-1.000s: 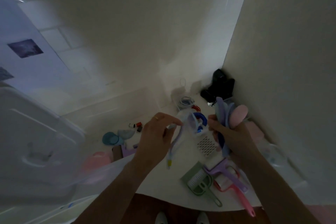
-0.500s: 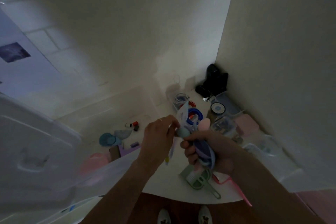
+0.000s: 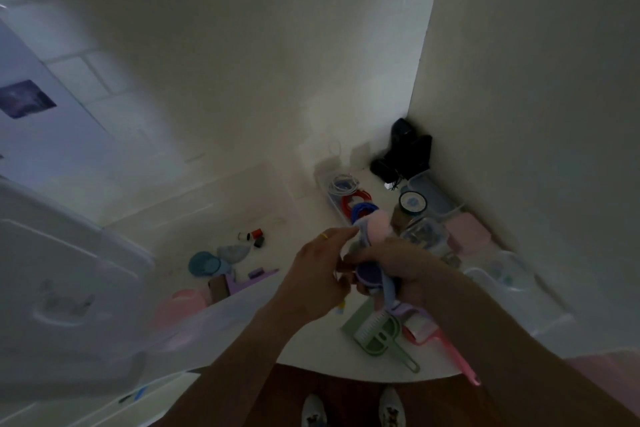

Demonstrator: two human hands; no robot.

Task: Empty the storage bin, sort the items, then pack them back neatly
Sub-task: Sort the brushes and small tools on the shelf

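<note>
1. The right hand (image 3: 398,270) is curled around a bundle of brushes (image 3: 375,279), purple and blue, with a pink rounded end sticking up above the fist.
2. The left hand (image 3: 317,274) meets that bundle from the left; its fingertips pinch the bundle's upper part, and a ring shows on one finger.
3. Both hands hover over the white table (image 3: 311,347), near its front edge.
4. On the table just in front of the bundle lie a green comb-like scoop (image 3: 377,333) and a pink-handled roller (image 3: 446,347), side by side.
5. Behind the bundle, a clear tray (image 3: 329,191) holds coiled white, red and blue cables.
6. To the right of the bundle sit a round-lidded jar (image 3: 412,201) and a pink box (image 3: 467,236).
7. Well to the left of the bundle lie a blue cup (image 3: 204,263), small thread spools (image 3: 251,236) and a purple piece (image 3: 249,281).
8. The clear storage bin (image 3: 69,288) fills the far left, beside the table; whether it touches the table cannot be told.
</note>
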